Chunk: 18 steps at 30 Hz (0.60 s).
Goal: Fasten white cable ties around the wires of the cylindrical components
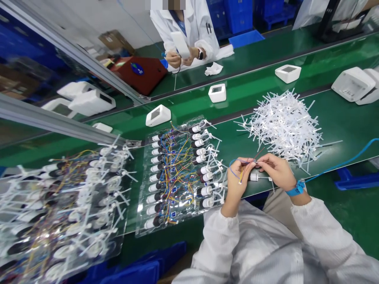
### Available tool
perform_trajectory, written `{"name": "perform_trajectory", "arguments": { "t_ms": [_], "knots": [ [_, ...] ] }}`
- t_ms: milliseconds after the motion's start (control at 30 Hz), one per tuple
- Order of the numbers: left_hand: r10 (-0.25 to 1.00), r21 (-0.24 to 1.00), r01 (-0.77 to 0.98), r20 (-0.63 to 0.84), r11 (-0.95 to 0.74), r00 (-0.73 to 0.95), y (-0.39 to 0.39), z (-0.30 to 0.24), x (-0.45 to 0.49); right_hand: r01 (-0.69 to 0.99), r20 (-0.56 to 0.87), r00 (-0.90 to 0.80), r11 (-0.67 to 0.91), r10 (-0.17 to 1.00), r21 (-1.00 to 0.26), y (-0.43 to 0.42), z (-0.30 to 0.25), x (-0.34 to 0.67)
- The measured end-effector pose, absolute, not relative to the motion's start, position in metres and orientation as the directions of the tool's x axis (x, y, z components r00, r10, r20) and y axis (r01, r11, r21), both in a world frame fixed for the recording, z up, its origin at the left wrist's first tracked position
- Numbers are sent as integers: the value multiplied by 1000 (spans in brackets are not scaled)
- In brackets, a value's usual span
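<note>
My left hand [237, 182] is closed on a bundle of thin coloured wires [233, 169], blue, yellow and red, with a small white connector [240, 182] hanging at its palm. Fingertips of my right hand [280, 172] pinch the same wires just beside the left fingers. Below both hands, a small white-and-black cylindrical part [254, 177] with a white cable tie shows partly; the hands cover the rest. To the left, a clear plastic tray [142, 213] holds several similar wired parts in two columns. Beyond my right hand lies a heap of white cable ties [286, 122].
A second loaded tray [118, 244] lies far left, blurred. White devices [217, 93] stand along the green conveyor belt [189, 106]. A metal frame post [59, 122] crosses the left. Opposite, a co-worker [189, 35] holds a white device. A blue cord [340, 163] runs from my right wrist strap.
</note>
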<state>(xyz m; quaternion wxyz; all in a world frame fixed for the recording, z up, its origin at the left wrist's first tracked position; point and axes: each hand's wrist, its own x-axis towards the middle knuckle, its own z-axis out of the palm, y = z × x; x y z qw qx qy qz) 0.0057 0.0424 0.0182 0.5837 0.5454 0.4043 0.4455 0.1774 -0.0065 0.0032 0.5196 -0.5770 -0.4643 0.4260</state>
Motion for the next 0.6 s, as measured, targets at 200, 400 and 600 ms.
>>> {"name": "perform_trajectory", "arguments": {
  "t_ms": [200,400,600],
  "knots": [
    [958,999,-44,41,-30,284,43,17,6,139,-8,188,-35,982,-990,-8,-1,179],
    [952,995,-87,81,-57,295,44,13,9,74,-17,166,-30,986,-997,-5,1,183],
    [945,993,-59,117,-104,304,42,18,8,-31,-46,161,-41,986,-999,-3,6,181]
  ]
}}
